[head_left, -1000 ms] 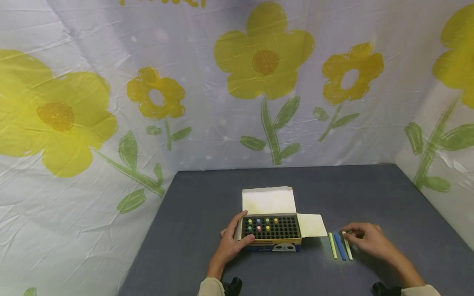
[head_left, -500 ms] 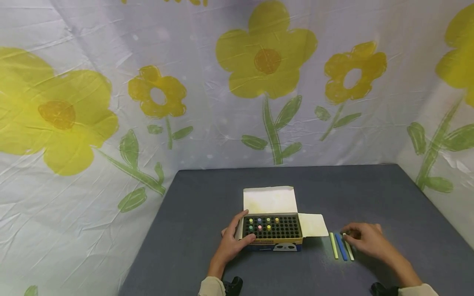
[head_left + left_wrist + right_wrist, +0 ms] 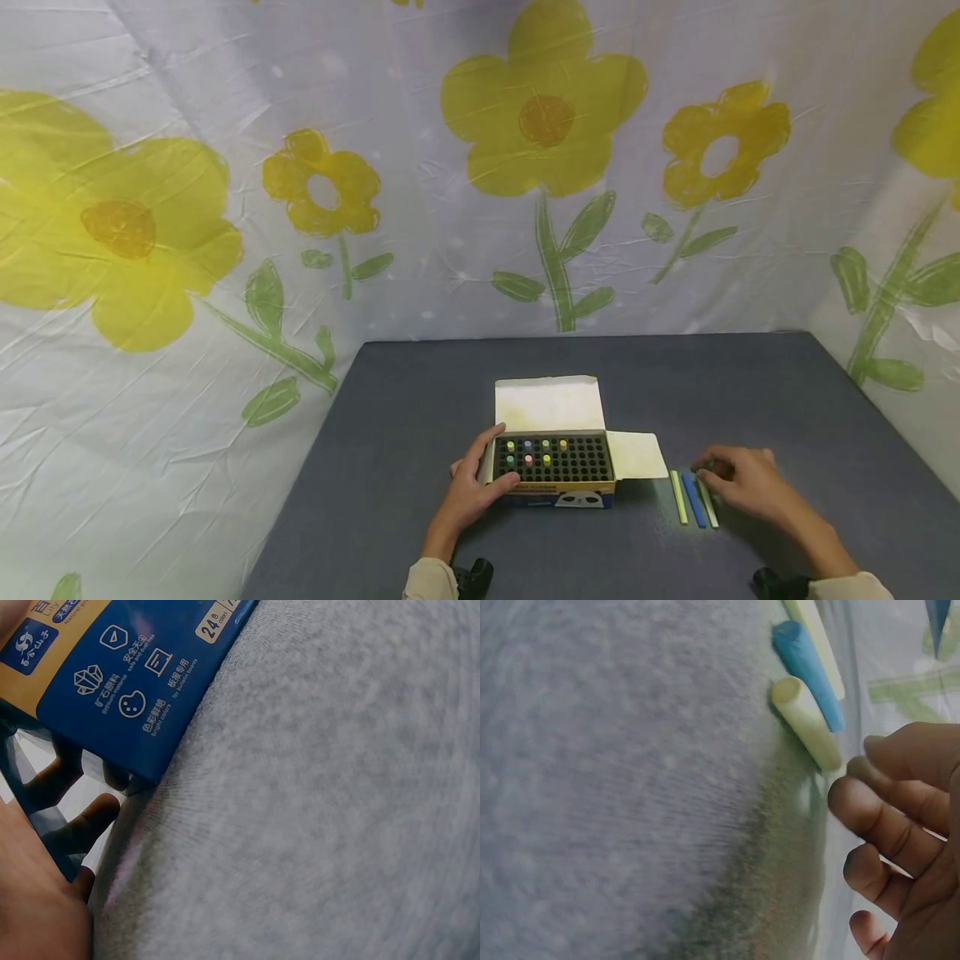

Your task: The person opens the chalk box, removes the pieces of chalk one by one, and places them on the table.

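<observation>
Three chalks (image 3: 693, 500) are lying by the box (image 3: 538, 501) your left hand (image 3: 462, 505) is gripping; your right hand (image 3: 742, 479) is hanging at one's end, its pinch unclear

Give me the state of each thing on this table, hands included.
Chalk box: open, flaps out.
Black holder: partly filled.
Seven chalks in it: upright.
Yellow-green chalk: lying loose.
Blue chalk: lying loose.
Pale chalk: lying down.
Left hand: holding the box.
Right hand: at pale chalk's far end, grip unclear.
</observation>
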`<state>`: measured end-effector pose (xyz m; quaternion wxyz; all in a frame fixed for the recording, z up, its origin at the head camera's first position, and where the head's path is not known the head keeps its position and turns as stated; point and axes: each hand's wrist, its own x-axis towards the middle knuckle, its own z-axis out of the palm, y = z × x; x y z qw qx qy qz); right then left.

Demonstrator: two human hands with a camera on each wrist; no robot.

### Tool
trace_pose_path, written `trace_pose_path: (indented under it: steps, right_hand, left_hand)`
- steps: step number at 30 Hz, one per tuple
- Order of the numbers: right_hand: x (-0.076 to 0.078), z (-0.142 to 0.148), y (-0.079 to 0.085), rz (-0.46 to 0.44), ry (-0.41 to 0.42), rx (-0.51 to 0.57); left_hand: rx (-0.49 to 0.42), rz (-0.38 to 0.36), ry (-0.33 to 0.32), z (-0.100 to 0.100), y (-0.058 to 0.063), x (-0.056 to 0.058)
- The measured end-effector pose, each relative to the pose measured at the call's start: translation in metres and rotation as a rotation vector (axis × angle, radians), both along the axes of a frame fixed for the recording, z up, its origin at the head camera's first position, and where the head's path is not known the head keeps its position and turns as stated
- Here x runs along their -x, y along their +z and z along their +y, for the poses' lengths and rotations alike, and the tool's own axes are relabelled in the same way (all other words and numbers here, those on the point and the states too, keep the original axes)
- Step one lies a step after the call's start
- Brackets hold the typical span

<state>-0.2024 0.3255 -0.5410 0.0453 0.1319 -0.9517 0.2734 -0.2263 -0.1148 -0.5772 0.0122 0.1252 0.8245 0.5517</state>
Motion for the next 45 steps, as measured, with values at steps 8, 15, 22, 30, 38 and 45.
trace_pose_path:
  steps: [8,15,22,30,38,45]
  right_hand:
    - [-0.002,-0.006,0.013,-0.031,-0.024,0.188]
    - [-0.001,-0.018,0.024,-0.018,-0.052,0.274]
    - [0.001,-0.033,0.026,0.093,0.020,0.390]
    - [0.005,-0.061,0.032,0.188,0.068,0.445]
    - [0.010,-0.086,0.028,0.204,0.096,0.450]
    - [0.015,-0.103,0.026,0.212,0.127,0.454]
  left_hand:
    - [0.006,-0.011,-0.009,0.000,0.001,0.000]
    - [0.008,0.001,-0.008,0.000,-0.001,0.000]
    - [0.003,0.016,-0.016,0.000,-0.002,0.000]
    - [0.004,0.026,-0.004,0.000,-0.001,0.001]
    - [-0.002,0.026,-0.021,0.000,0.001,0.001]
    - [0.004,0.026,-0.011,0.000,0.001,0.000]
